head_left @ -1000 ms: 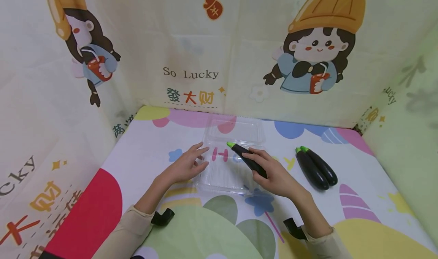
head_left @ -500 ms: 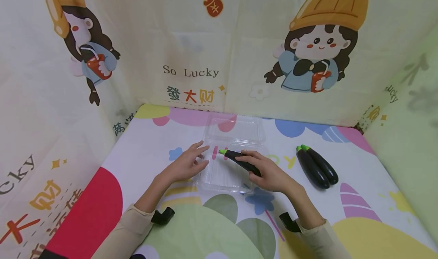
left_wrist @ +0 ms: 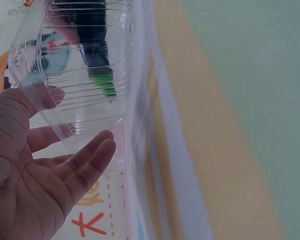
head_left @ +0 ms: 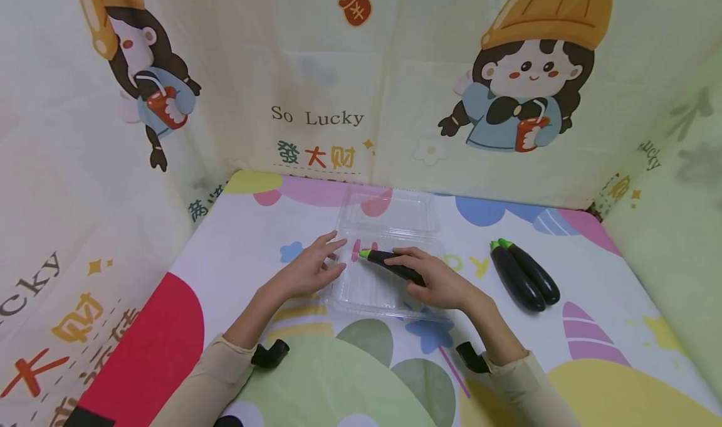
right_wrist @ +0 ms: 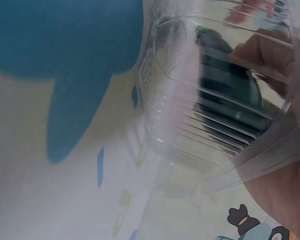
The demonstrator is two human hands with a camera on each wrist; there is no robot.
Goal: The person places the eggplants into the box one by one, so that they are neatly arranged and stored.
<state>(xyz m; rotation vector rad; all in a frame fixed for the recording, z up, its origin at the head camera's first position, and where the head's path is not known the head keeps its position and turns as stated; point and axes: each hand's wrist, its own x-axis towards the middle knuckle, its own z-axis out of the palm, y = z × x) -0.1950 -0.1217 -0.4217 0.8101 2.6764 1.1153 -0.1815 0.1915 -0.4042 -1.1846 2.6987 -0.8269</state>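
Note:
A dark eggplant (head_left: pixel 391 264) with a bright green tip lies slanted in the base of a clear plastic clamshell box (head_left: pixel 361 298), whose lid lies back. My right hand (head_left: pixel 442 281) holds its thicker end from above; the right wrist view shows the eggplant (right_wrist: pixel 225 90) and fingers through the clear wall. At the box's left edge, my left hand (head_left: pixel 307 269) has its fingers loosely extended. In the left wrist view, that hand (left_wrist: pixel 45 175) is close against the clear wall, with the eggplant's green end (left_wrist: pixel 104 85) visible through the plastic.
Two more eggplants (head_left: pixel 524 276) lie side by side on the patterned tablecloth (head_left: pixel 237 264), right of the box. The open lid (head_left: pixel 389 210) extends toward the back. Printed cloth walls (head_left: pixel 395 88) close in the table at the back and sides.
My right hand has moved left and down with the eggplant, bringing it lower into the box base. My left hand has stayed at the box's left edge.

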